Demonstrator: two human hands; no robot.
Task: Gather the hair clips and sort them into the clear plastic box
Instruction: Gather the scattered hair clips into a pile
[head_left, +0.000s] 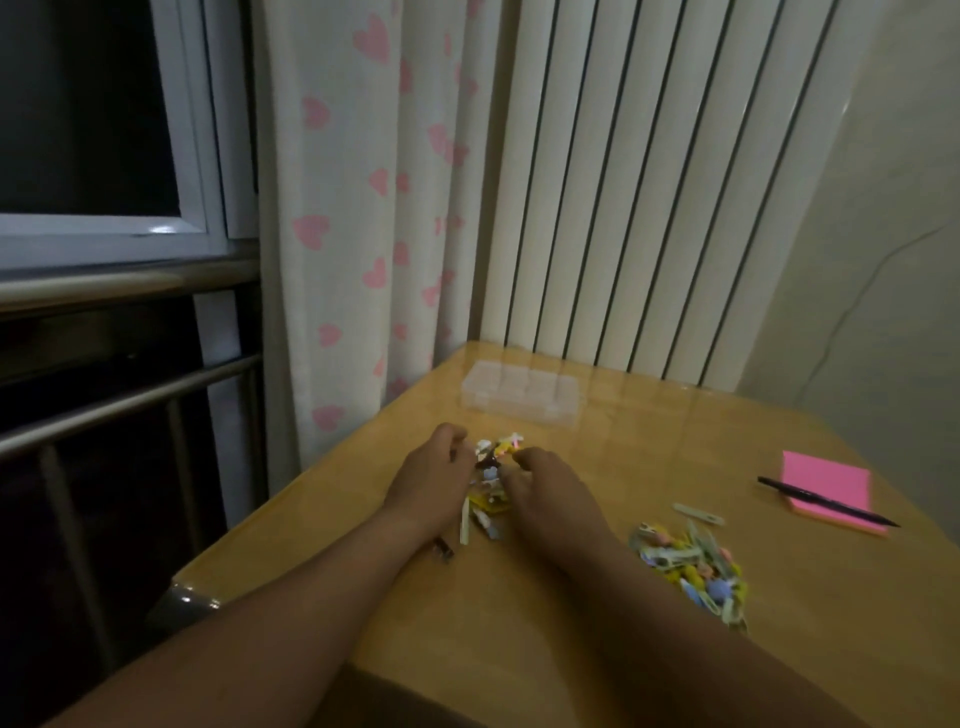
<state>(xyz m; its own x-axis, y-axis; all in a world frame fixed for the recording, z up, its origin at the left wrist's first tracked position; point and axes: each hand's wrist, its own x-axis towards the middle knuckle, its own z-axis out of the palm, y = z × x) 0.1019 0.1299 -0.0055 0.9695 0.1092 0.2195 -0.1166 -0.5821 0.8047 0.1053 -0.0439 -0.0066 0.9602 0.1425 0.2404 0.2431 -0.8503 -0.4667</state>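
A small heap of colourful hair clips (488, 488) lies on the wooden table (571, 649), between my two hands. My left hand (431, 478) rests at the heap's left side, fingers curled inward against the clips. My right hand (550, 493) cups the heap from the right, fingertips touching the top clips. Whether either hand grips a clip is hidden. A second, larger pile of hair clips (691, 566) sits to the right of my right forearm, with one pale clip (698, 513) loose above it. The clear plastic box (522, 393) stands farther back near the table's far edge.
A pink sticky-note pad (826, 483) with a black pen (826, 501) across it lies at the table's right. One dark clip (444, 550) lies by my left wrist. A heart-print curtain (363, 208), a radiator (649, 182) and a metal rail (130, 405) border the table.
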